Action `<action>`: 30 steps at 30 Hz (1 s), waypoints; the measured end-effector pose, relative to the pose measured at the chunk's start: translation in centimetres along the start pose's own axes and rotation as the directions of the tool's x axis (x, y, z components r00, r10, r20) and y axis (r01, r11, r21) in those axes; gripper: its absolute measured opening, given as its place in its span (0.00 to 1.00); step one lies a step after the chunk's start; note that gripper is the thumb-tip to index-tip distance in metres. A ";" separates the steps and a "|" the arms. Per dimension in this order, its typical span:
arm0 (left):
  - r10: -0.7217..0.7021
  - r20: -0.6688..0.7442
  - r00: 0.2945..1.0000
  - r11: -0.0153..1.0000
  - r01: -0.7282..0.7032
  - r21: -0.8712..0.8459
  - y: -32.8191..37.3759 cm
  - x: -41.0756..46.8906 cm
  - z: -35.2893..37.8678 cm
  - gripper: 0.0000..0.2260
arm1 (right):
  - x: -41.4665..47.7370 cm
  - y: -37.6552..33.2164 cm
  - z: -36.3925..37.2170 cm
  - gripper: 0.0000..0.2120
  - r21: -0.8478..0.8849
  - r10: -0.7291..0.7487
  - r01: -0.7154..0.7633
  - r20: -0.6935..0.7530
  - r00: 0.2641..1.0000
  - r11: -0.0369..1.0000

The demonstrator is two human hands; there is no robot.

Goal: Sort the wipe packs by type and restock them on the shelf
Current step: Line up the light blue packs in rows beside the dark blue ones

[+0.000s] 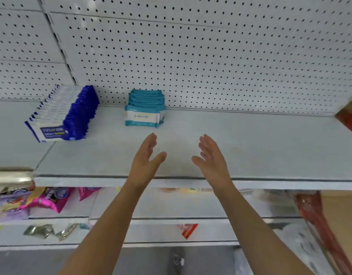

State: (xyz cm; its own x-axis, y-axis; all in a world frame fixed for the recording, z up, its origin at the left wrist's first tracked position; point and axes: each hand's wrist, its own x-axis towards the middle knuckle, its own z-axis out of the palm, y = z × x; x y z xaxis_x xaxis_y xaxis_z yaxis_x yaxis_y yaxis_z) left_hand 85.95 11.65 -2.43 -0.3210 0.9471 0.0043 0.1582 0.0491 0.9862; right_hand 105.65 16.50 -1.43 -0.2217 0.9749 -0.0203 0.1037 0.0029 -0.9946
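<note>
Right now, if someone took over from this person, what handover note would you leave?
Left hand: open, holds nothing, raised over the front of the shelf.
Right hand: open, holds nothing, beside the left, palms facing each other.
Blue packs: one row at the shelf's left, running front to back.
Teal packs: a shorter row to the right of the blue, apart from it, at the back.
Done: the two types stand in separate rows.
Left: no loose packs are in view, so I cannot tell whether more remain. The shelf to the right of the teal row is bare.
</note>
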 end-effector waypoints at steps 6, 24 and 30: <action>-0.026 0.142 0.989 0.996 0.037 -0.078 -0.4 -7.1 7.3 0.26 | -9.4 1.9 -7.2 0.31 -0.041 0.059 -0.066 -0.161 0.985 0.997; 0.011 0.639 0.769 0.999 0.025 -0.048 5.0 -29.4 44.1 0.27 | -36.6 5.9 -41.9 0.27 0.012 0.123 -0.149 -0.632 0.765 0.989; -0.065 0.695 0.716 0.998 0.029 0.063 5.8 -38.3 57.4 0.26 | -45.5 8.6 -55.4 0.27 0.065 0.194 -0.204 -0.674 0.713 0.977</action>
State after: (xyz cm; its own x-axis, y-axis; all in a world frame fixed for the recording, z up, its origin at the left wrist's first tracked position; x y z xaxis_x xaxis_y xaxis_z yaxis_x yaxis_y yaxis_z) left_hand 152.80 -6.09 -6.36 0.4088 0.8955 -0.1759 0.2075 0.0965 0.9735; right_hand 170.38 -15.52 -3.45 0.5150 0.8459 -0.1387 0.0837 -0.2107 -0.9739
